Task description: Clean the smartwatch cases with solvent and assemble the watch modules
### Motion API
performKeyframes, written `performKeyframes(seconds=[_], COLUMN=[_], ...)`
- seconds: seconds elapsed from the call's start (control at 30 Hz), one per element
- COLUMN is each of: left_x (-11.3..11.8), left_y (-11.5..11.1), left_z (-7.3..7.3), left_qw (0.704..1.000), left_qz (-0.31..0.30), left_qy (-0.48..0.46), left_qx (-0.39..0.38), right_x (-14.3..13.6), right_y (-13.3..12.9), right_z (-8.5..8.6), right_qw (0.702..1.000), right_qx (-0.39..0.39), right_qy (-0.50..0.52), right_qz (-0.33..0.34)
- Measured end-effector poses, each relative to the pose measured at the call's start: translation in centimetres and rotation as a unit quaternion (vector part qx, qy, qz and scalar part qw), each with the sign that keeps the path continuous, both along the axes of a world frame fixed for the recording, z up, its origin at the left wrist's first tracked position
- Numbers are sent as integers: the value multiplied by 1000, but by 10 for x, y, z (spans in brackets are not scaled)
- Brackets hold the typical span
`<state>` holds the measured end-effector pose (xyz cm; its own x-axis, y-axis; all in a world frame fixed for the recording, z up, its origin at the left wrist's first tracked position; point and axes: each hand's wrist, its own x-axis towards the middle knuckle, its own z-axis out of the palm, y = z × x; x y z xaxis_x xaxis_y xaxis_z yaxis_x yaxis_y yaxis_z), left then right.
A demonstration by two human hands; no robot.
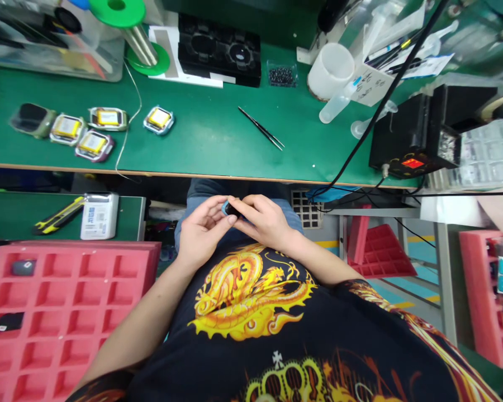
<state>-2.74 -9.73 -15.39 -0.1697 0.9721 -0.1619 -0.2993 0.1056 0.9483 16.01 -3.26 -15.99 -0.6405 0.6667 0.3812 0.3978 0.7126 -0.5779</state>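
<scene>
Just in front of the table's edge, above the lap, both hands meet around a small dark device with a blue rim [229, 209]. My left hand [203, 230] grips its left side between thumb and fingers. My right hand [265, 221] holds it from the right, its fingers covering much of the top. On the green table [201, 151] lie a blue-rimmed device with a yellow battery [159, 119], several similar open devices [93, 145] farther left, and metal tweezers [261, 129].
A solder spool [145, 50], black fixture [219, 50], screw tray [282, 74] and white cup [331, 71] stand at the back. A black station [414, 134] with cables is right. Lower left are a pink foam tray [73, 251], yellow cutter [61, 216] and white box [99, 216].
</scene>
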Motion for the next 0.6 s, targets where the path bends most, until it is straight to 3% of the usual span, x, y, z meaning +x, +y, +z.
performKeyframes(seconds=[0.13, 0.3, 0.4, 0.6], left_x=[4, 0, -1, 0], left_y=[-1, -2, -3, -3], left_z=[2, 1, 2, 7], left_qw=[999, 997, 998, 1000], left_qz=[16, 19, -7, -26], left_qy=[35, 78, 63, 15], left_qx=[-17, -6, -8, -4], right_x=[-2, -4, -4, -5], right_y=[-1, -2, -3, -3], right_z=[-2, 0, 4, 11], right_qw=[1000, 981, 967, 954], right_qx=[-18, -133, -195, -224], right_qy=[-7, 133, 153, 190], right_qz=[-9, -45, -57, -60])
